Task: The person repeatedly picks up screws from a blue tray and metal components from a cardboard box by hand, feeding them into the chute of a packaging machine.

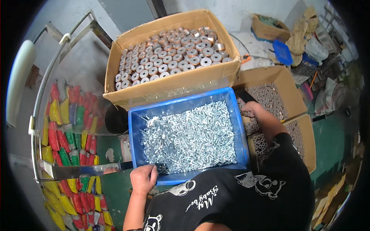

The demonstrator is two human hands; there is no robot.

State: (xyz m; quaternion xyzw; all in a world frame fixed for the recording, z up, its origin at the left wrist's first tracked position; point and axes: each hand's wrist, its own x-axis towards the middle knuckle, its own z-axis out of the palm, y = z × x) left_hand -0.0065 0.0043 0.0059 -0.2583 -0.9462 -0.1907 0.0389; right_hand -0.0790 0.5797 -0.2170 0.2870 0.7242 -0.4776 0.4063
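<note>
A blue plastic bin (237,115) in front of me holds a thick layer of small, shiny metal screw-like pieces (189,136). At its near left corner is my left hand (142,179), fingers curled closed against the rim; whether they grip the rim or something small is hidden. My right hand (251,109) reaches into an open cardboard box (252,76) beside the bin's right side. Its fingers are bent in among small ring-ended cylinders (268,96), and what they hold is hidden. A dark strip (245,96) lies just beyond the fingers.
Beyond the bin, a large cardboard box (169,92) holds many metal rollers with holes. Another box (310,142) of small cylinders stands at right. Red, yellow and green packets (77,154) hang at left, behind a curved metal rail (40,100). Clutter includes a blue lid (283,52).
</note>
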